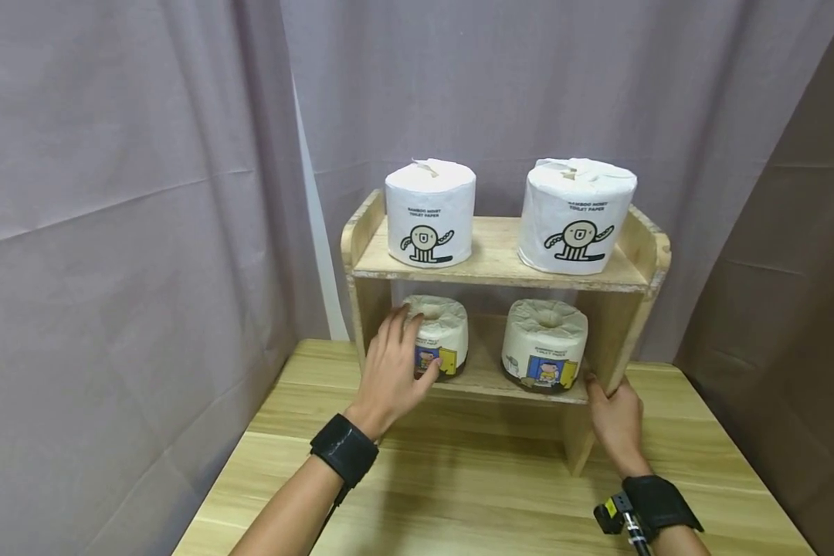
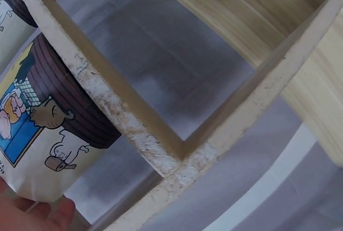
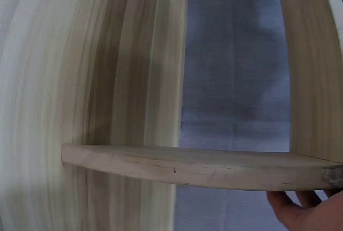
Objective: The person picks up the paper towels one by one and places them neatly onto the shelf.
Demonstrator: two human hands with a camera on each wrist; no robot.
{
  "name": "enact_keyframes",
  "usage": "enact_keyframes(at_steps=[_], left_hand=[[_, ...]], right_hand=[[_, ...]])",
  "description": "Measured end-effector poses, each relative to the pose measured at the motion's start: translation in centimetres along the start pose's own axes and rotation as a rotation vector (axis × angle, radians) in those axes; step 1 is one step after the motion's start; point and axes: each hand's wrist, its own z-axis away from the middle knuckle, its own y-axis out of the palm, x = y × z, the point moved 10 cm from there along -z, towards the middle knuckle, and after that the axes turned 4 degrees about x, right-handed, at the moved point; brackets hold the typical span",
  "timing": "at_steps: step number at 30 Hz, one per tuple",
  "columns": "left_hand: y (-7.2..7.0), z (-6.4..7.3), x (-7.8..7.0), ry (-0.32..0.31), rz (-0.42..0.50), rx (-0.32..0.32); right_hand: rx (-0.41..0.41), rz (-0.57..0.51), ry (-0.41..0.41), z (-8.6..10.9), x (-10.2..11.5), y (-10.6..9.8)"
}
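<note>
A two-tier wooden shelf (image 1: pixel 486 279) stands on the table. On its lower board sit two cream toilet paper rolls with cartoon prints and dark bases. My left hand (image 1: pixel 394 363) is at the left roll (image 1: pixel 447 333), fingers curved along its left side and thumb across its front. In the left wrist view, fingertips show at the edge of the printed wrapper (image 2: pixel 53 129). The right roll (image 1: pixel 547 344) stands untouched. My right hand (image 1: pixel 615 421) grips the shelf's right side panel (image 3: pixel 187 173) near the lower board, thumb on the inner face; its other fingers are partly hidden.
Two larger white toilet paper rolls, one left (image 1: pixel 431 216) and one right (image 1: pixel 578 216), stand on the top board. Grey curtains (image 1: pixel 500 93) hang behind and beside the wood-grain table (image 1: pixel 459 494). Each wrist wears a black band (image 1: pixel 345 450).
</note>
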Motion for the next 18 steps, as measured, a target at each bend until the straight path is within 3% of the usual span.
enact_keyframes(at_steps=[6,14,18], left_hand=[[-0.5,1.2,-0.4,-0.006,-0.004,-0.048],[-0.4,2.4,-1.3,0.005,-0.018,-0.042],[-0.8,3.0,-2.1,0.026,-0.027,-0.077]], right_hand=[[0.019,0.040,-0.036,0.9,0.7,-0.7],[0.037,0.055,-0.078,3.4,2.2,-1.6],[0.039,0.063,-0.106,4.8,3.3,-1.8]])
